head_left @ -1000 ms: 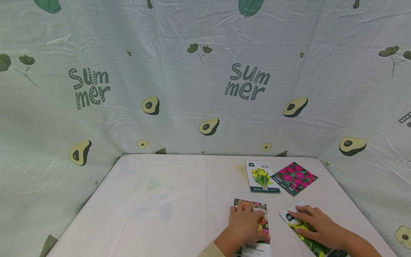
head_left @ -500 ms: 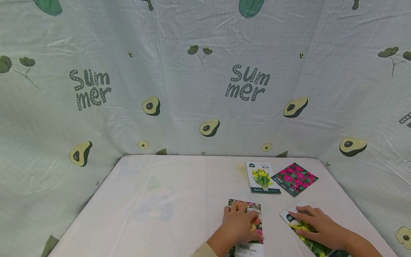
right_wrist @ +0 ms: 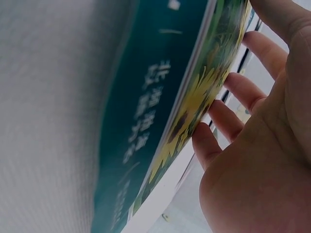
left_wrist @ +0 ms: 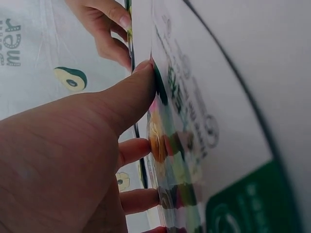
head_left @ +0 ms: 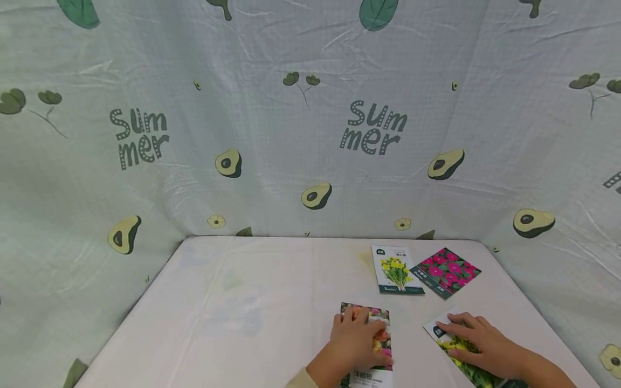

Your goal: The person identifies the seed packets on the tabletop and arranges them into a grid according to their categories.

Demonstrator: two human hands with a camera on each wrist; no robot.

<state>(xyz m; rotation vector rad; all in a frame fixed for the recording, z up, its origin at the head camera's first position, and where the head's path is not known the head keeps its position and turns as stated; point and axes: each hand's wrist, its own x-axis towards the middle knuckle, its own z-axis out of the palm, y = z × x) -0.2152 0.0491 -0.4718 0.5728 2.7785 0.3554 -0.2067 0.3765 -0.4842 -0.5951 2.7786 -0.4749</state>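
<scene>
Under the left grip (head_left: 354, 339), fingers apart, the mixed-flower packet (head_left: 383, 340) lies lengthwise up the frame; lower right, the right grip (head_left: 487, 345), also spread, touches a slanting yellow-flower packet (head_left: 470, 372).

The backdrop cloth (head_left: 271, 124) carries the word "summer" twice in full, broken as "sum" above "mer". The multicoloured packet (head_left: 383, 345) bears Chinese characters, the last two reading 桔梗. Lettering on the yellow-flowered white packet (head_left: 397, 269), the pink-flowered packet (head_left: 447, 272) and the green-banded packet (right_wrist: 141, 121) is too small or blurred to read surely.
</scene>
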